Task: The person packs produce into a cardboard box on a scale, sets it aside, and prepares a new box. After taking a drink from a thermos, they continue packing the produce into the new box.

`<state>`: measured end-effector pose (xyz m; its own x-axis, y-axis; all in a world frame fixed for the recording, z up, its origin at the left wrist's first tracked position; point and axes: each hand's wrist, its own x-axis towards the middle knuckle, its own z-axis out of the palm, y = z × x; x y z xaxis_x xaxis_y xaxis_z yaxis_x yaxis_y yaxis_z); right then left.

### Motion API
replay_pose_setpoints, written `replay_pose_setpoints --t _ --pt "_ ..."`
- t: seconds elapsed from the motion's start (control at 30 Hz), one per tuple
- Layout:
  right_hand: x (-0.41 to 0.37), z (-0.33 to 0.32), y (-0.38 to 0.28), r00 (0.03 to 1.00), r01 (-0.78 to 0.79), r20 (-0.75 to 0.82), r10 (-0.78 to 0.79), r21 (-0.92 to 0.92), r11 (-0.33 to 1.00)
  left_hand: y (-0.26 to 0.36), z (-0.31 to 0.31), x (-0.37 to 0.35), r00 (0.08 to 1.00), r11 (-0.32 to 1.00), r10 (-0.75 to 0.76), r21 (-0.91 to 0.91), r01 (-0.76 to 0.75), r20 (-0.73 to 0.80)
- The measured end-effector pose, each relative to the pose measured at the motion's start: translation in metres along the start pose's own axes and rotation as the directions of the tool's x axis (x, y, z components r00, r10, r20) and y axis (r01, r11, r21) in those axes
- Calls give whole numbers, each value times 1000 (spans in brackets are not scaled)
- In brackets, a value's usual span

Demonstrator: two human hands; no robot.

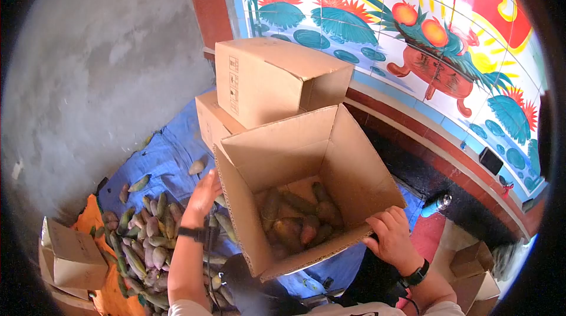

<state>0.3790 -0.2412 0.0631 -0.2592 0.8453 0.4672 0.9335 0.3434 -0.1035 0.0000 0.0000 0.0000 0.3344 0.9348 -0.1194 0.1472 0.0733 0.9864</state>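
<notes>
An open cardboard box [271, 151] stands in front of me, tilted, with several green and reddish-brown oblong vegetables [300, 216] at its bottom. My right hand [389, 233] grips the box's near right edge, with the thumb under the rim and the fingers over it. On the box's left side, my left hand [204, 191] lies against the outer wall; its fingers are stretched and partly hidden behind the box. Left of my left forearm, a large pile of the same vegetables [156, 239] lies on the ground sheet.
Behind the open box, another cardboard box [259, 80] rests on a lower one [212, 118]. A blue tarp [165, 157] and an orange sheet [112, 286] cover the floor. More boxes stand at lower left [76, 254] and lower right [471, 260]. A blue bottle [435, 205] lies at right.
</notes>
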Motion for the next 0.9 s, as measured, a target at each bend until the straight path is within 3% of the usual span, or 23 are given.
replay_pose_setpoints --t 0.07,0.1,0.17,0.5,0.7,0.77,0.8,0.87,0.9 --pt "6 2 -1 1000 3 -12 -3 19 1000 -14 -2 -11 999 975 49 -217 -50 -10" --pt "-2 -11 4 1000 12 3 -12 1 1000 -22 13 -26 999 969 50 -241 -51 -10" --pt "1 -1 2 998 29 -54 -28 10 1000 -21 1 -44 1000 977 17 -211 -20 -20" --pt "6 -9 -7 998 38 -44 -37 36 999 5 36 -147 1000 982 -4 -188 2 -11" --pt "27 -51 -37 965 253 -122 -232 203 946 20 64 -188 995 995 94 27 -94 20" --pt "30 -68 -52 901 427 -203 -382 277 861 7 75 -192 984 984 176 18 -176 -5" --pt "31 -75 -61 903 425 -203 -379 278 861 6 80 -192 981 979 196 58 -195 -8" --pt "33 -89 -77 767 624 -377 -520 244 743 4 85 -193 977 972 214 97 -212 -8" --pt "30 -97 -84 767 622 -377 -519 243 744 4 86 -193 973 968 230 108 -226 -27"
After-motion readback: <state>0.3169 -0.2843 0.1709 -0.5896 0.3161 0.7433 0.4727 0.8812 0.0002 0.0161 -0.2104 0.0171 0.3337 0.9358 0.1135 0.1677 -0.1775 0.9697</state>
